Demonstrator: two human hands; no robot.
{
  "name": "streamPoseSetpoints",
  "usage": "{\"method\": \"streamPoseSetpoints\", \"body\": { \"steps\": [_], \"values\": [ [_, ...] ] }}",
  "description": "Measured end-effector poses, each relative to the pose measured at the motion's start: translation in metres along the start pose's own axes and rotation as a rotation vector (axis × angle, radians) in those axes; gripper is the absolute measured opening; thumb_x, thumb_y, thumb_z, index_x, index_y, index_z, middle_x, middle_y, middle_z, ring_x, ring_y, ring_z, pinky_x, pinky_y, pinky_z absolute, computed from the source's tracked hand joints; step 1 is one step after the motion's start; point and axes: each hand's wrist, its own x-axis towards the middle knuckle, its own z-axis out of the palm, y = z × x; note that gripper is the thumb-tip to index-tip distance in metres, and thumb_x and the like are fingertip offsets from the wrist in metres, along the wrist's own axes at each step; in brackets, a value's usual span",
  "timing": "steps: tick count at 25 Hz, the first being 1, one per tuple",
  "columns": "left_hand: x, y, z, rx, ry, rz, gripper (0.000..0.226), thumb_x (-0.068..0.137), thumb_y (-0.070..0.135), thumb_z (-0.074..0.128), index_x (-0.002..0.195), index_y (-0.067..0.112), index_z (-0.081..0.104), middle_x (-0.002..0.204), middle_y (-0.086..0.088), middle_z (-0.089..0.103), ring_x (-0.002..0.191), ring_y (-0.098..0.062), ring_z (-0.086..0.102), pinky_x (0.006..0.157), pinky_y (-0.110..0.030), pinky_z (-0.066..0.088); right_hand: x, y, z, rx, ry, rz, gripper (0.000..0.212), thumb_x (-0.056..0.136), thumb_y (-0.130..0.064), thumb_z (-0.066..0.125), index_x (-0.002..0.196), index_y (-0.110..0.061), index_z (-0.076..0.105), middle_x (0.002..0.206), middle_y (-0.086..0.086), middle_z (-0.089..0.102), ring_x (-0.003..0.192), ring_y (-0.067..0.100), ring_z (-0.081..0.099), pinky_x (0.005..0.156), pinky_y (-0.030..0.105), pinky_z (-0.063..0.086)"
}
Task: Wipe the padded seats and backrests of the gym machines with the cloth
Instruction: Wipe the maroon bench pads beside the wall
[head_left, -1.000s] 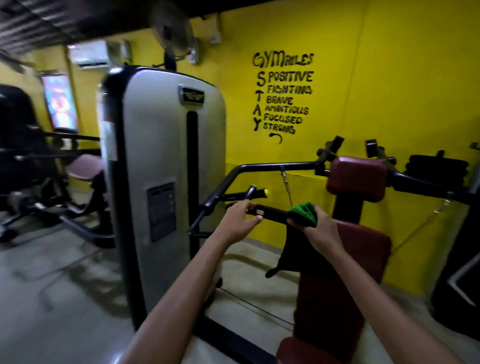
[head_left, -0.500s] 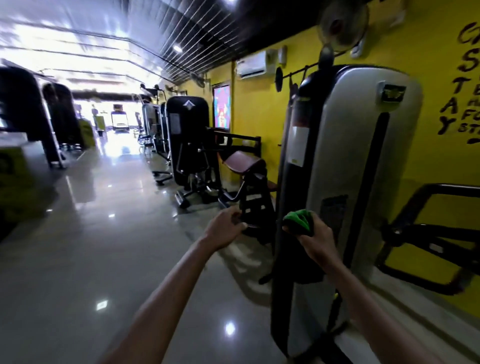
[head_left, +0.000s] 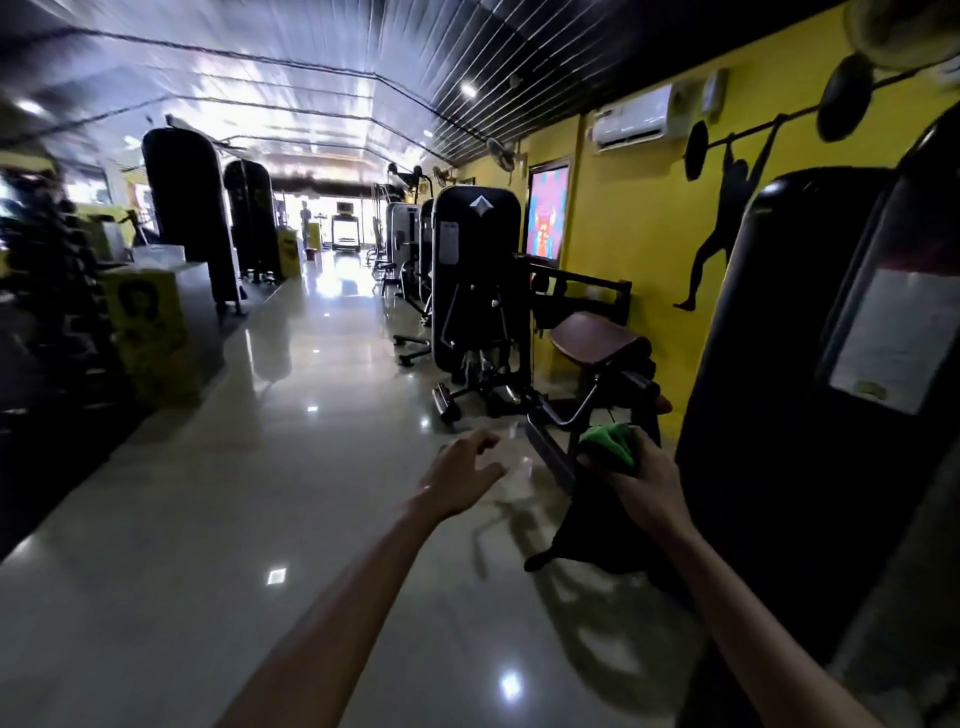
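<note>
1. My right hand (head_left: 641, 480) is out in front of me on the right, fingers curled tight round a bunched bright green cloth (head_left: 609, 446). A dark floppy part hangs down below my fist, nearly to the floor by the look of it.
2. My left hand (head_left: 464, 470) is just left of it, apart from the cloth, holding nothing. Fingers are loosely spread and a bit bent, palm facing right-ish.
3. Both hands sit over a glossy pale tiled floor (head_left: 291, 467) with ceiling lights reflecting off it.
4. Right beside my right arm there's a tall black rounded machine housing (head_left: 810, 415) with a white paper label on it.
5. Further back on the right is a maroon padded seat on a black frame (head_left: 595, 335), against the yellow wall (head_left: 628, 218). It's well past the cloth, not touching.
6. Behind that seat stands a tall black weight-stack machine (head_left: 475, 275), with more machines lined up down the far aisle.
</note>
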Motion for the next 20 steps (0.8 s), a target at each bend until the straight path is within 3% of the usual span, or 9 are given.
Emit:
{"method": "streamPoseSetpoints", "body": {
  "steps": [3, 8, 14, 18, 20],
  "values": [
    [0.072, -0.032, -0.005, 0.001, 0.006, -0.019, 0.039, 0.091, 0.018, 0.062, 0.126, 0.005, 0.053, 0.130, -0.012, 0.056, 0.121, -0.020, 0.051, 0.078, -0.010, 0.029, 0.076, 0.018, 0.035, -0.008, 0.003, 0.013, 0.049, 0.078, -0.026, 0.077, 0.119, -0.011, 0.057, 0.101, 0.004, 0.061, 0.095, 0.018, 0.056, 0.064, 0.021, 0.035],
    [0.193, -0.093, -0.012, -0.023, -0.012, -0.054, 0.039, 0.091, 0.016, 0.061, 0.127, 0.005, 0.053, 0.131, -0.012, 0.056, 0.122, -0.020, 0.050, 0.078, -0.007, 0.029, 0.198, 0.040, 0.103, -0.054, -0.060, -0.023, 0.047, 0.077, -0.019, 0.078, 0.118, -0.009, 0.057, 0.097, -0.001, 0.057, 0.092, 0.016, 0.056, 0.075, 0.025, 0.039],
    [0.338, -0.194, -0.008, -0.036, -0.041, -0.031, 0.039, 0.091, 0.016, 0.061, 0.129, 0.009, 0.053, 0.130, -0.008, 0.056, 0.121, -0.019, 0.050, 0.080, -0.011, 0.031, 0.339, 0.096, 0.203, -0.060, -0.036, 0.019, 0.047, 0.075, -0.014, 0.079, 0.117, -0.008, 0.058, 0.096, 0.001, 0.060, 0.092, 0.017, 0.057, 0.077, 0.027, 0.042],
    [0.470, -0.272, -0.023, -0.004, -0.107, 0.031, 0.040, 0.090, 0.018, 0.061, 0.128, 0.007, 0.053, 0.130, -0.009, 0.055, 0.123, -0.021, 0.048, 0.093, -0.022, 0.037, 0.453, 0.119, 0.279, -0.055, -0.027, 0.039, 0.044, 0.074, -0.021, 0.079, 0.112, -0.011, 0.058, 0.091, 0.001, 0.061, 0.089, 0.020, 0.060, 0.069, 0.025, 0.040],
    [0.536, -0.295, -0.025, -0.008, -0.116, 0.063, 0.039, 0.090, 0.017, 0.061, 0.126, 0.007, 0.054, 0.126, -0.008, 0.056, 0.119, -0.021, 0.050, 0.093, -0.023, 0.036, 0.503, 0.134, 0.303, -0.079, -0.003, 0.059, 0.043, 0.075, -0.019, 0.079, 0.112, -0.012, 0.058, 0.091, 0.002, 0.061, 0.089, 0.020, 0.061, 0.068, 0.023, 0.040]
  ]
}}
